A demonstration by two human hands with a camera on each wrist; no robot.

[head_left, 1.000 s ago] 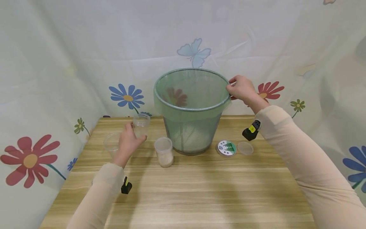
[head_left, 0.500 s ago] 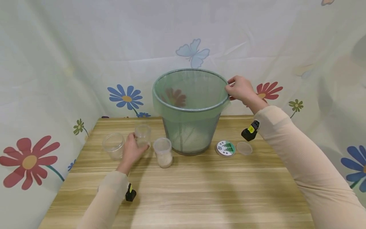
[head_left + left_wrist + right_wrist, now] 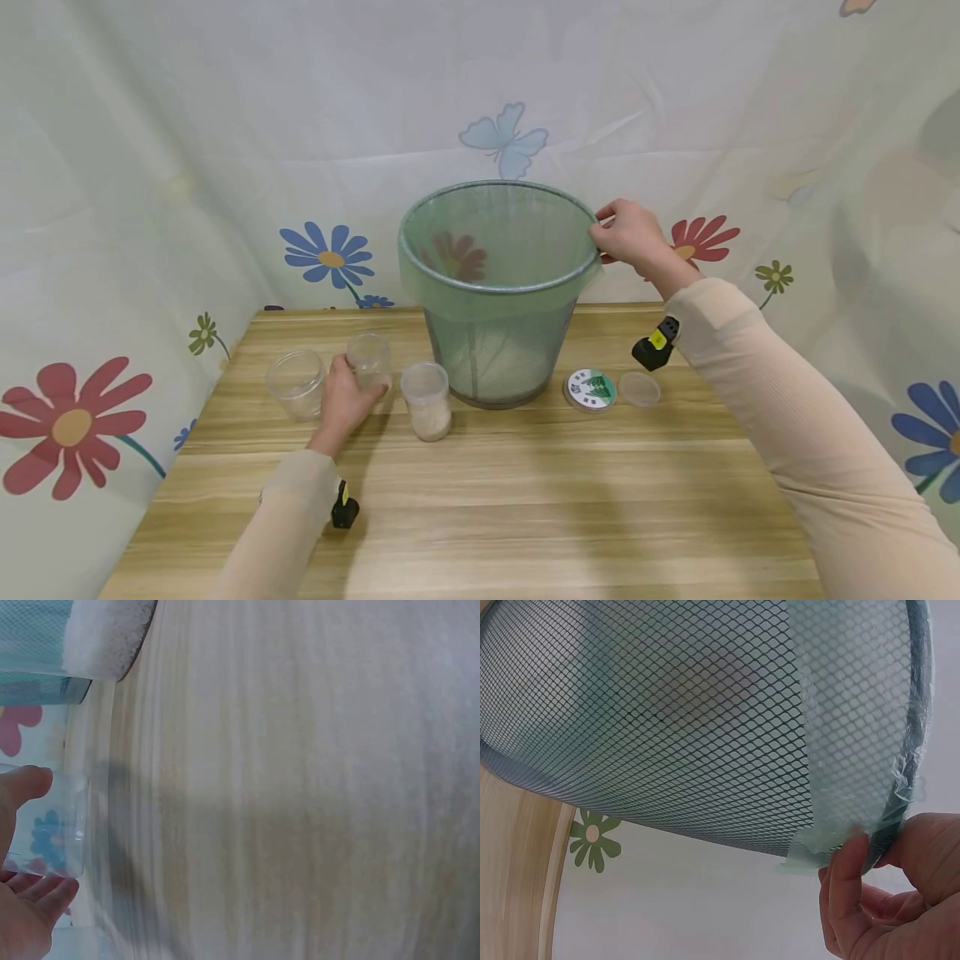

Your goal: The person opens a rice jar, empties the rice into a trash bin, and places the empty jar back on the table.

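Observation:
My left hand [image 3: 349, 398] holds a clear plastic jar [image 3: 367, 350] low over the table, thumb on one side and fingers on the other. In the left wrist view the jar's base [image 3: 79, 832] is close to the wood. A wider clear jar [image 3: 296, 379] stands to its left, and a jar with white grains [image 3: 430, 412] to its right. My right hand [image 3: 630, 235] pinches the rim of a mesh wastebasket [image 3: 501, 350] at its right side. A thin green bag [image 3: 855, 712] lines the basket and folds over the rim, caught between thumb and fingers.
Right of the basket lie a round lid with a green and white label [image 3: 591, 389] and a plain translucent lid [image 3: 640, 389]. Behind the wooden table [image 3: 510, 500] hangs a white curtain [image 3: 360, 92] printed with flowers.
My left hand has lowered the clear jar to the tabletop, between the wide jar and the jar of grains, then shifted it slightly left. The right hand keeps its place on the rim.

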